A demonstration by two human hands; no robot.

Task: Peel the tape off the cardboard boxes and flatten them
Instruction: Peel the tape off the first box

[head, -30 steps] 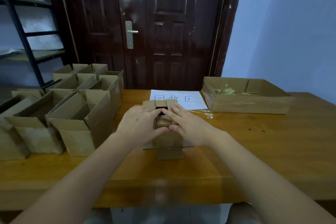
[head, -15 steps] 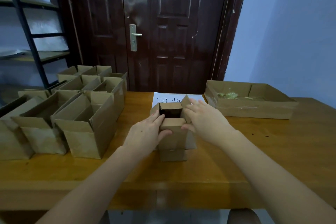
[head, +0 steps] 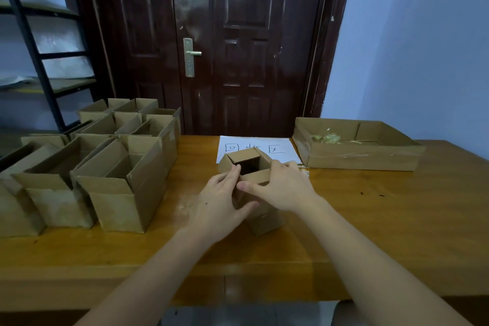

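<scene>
A small cardboard box [head: 248,167] stands on the wooden table [head: 370,219] in front of the person, its top flaps standing open around a dark opening, and both hands are on it. The left hand [head: 221,204] clasps the box's left side, fingers pressed against the left flap and reaching up to the rim, thumb crossing the near face low down. The right hand [head: 284,188] grips the right side, thumb lying along the near flap and fingers curled round the far right edge, so both hands are closed on the same box. Just behind the box lies a white sheet of paper [head: 280,149] with hand-written characters, partly hidden by it. To the left sits a group of open cardboard boxes [head: 119,182] packed close together, flaps up. At the right rear of the table is a shallow cardboard tray [head: 360,157] with a crumpled wad of tape [head: 325,138] inside. A dark door [head: 225,42] stands behind the table and a black metal shelf [head: 39,55] at far left
</scene>
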